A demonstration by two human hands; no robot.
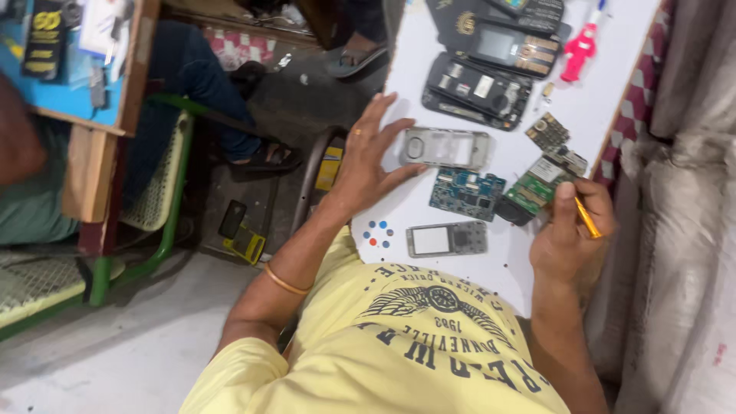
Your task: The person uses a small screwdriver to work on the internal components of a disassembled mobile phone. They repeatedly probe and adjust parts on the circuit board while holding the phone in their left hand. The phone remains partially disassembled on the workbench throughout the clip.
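At a white bench, the left hand, fingers spread and empty, touches a grey phone frame; the right hand pinches an orange-handled tool beside a green circuit board. A steady, light touch seems best.

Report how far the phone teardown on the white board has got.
Done: the grey frame, blue circuit board and keypad front cover lie separated on the white board. In hand: the right hand holds an orange tool at the green circuit board; the left hand touches the frame. Left: nothing looks reassembled.
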